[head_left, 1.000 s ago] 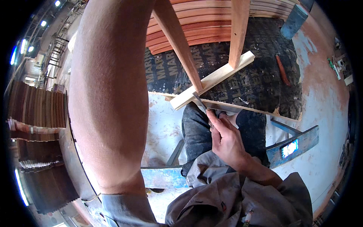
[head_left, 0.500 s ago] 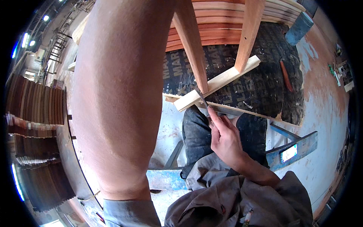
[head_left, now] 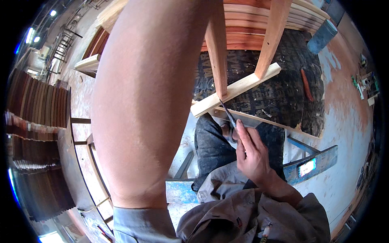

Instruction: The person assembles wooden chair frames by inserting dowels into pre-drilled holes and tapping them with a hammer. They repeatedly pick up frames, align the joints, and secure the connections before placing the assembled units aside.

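My right hand [head_left: 254, 156] is closed round a thin, dark, pointed metal tool [head_left: 228, 113]. The tool's tip meets a pale wooden bar [head_left: 243, 87] by the foot of a reddish-brown wooden strut [head_left: 217, 52]. A second strut [head_left: 271, 40], with a small hole in it, joins the same bar further right. My left forearm [head_left: 150, 101] crosses the view upward and covers much of the left side. The left hand lies beyond the upper edge, so its grip does not show.
The bar rests over a black-topped board [head_left: 291, 93], where a red-brown handled tool [head_left: 306, 85] and a blue-grey cylinder [head_left: 322, 37] sit at the right. Curved reddish slats [head_left: 243, 24] are stacked behind. A lit phone [head_left: 306, 167] lies on a blue bench [head_left: 330, 156].
My right hand has drawn back down and to the right, so more of the tool's shaft shows. My left forearm and the left strut's upper part appear further right.
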Demonstrator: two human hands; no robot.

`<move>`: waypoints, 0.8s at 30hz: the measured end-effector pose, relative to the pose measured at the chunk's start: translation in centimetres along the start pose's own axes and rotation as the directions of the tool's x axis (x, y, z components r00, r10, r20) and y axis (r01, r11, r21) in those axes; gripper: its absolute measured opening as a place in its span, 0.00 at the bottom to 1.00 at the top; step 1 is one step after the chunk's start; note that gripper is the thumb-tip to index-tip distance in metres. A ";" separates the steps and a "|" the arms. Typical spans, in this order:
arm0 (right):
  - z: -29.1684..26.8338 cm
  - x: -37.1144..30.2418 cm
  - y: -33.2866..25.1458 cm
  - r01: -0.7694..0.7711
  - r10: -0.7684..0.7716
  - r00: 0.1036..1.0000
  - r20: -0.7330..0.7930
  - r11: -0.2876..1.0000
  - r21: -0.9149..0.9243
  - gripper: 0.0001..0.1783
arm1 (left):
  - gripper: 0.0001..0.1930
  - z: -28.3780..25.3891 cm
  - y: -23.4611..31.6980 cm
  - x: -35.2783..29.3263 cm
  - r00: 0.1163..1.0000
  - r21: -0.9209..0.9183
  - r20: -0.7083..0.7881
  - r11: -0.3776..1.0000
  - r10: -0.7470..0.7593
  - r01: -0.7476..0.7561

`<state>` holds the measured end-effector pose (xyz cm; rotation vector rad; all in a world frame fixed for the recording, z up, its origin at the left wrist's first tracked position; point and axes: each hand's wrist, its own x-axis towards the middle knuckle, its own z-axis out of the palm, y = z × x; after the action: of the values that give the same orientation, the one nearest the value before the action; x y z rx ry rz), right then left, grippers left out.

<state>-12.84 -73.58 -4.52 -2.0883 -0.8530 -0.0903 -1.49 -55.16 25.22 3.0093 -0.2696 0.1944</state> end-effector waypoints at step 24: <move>2.3 2.0 0.0 -0.056 0.056 0.998 0.009 0.998 0.033 0.26 | 0.34 -0.8 -0.7 -1.5 0.998 0.042 -0.024 0.997 0.059 -0.058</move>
<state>-11.82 -70.76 -5.28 -2.0810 -0.7951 -0.0382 -2.95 -54.07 25.76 3.0397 -0.3560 0.2463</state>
